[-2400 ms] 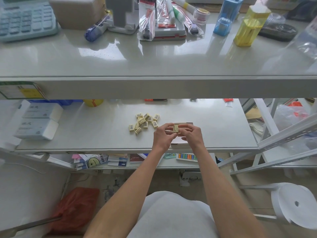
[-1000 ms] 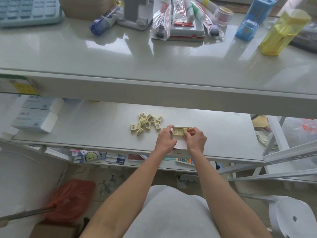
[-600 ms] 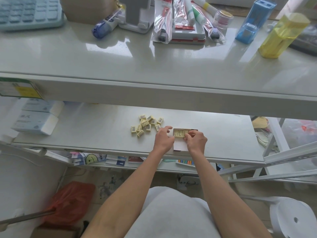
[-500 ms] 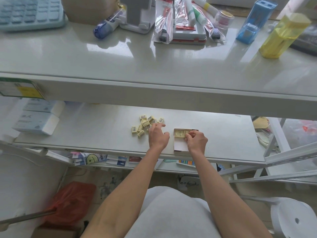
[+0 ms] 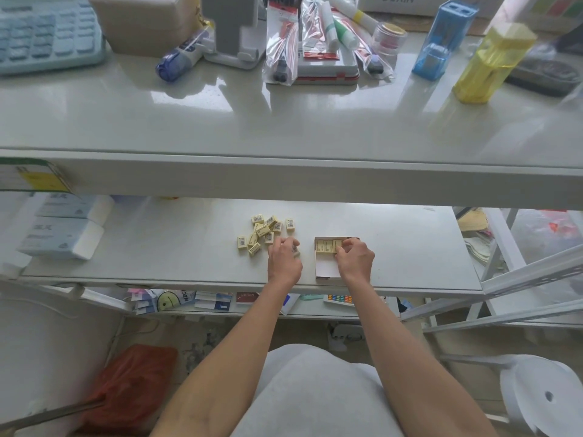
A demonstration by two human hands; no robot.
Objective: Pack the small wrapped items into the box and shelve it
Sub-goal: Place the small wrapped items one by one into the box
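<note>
A loose pile of several small yellow wrapped items (image 5: 262, 232) with barcode labels lies on the lower white shelf (image 5: 157, 247). To its right sits a small open box (image 5: 325, 266), a row of the yellow items filling its far end. My left hand (image 5: 284, 258) lies at the pile's near right edge and pinches one wrapped item (image 5: 296, 250). My right hand (image 5: 355, 260) rests on the box's right side, its curled fingertips on the packed items.
Two blue-white packs (image 5: 60, 228) lie at the shelf's left. The upper counter (image 5: 284, 121) carries a calculator (image 5: 47, 33), a yellow container (image 5: 492, 61), a blue case (image 5: 441, 39) and bagged pens. A white paper roll (image 5: 542, 395) stands at the lower right.
My left hand left the box, reached to the pile and picked up one wrapped item. My right hand stayed on the box.
</note>
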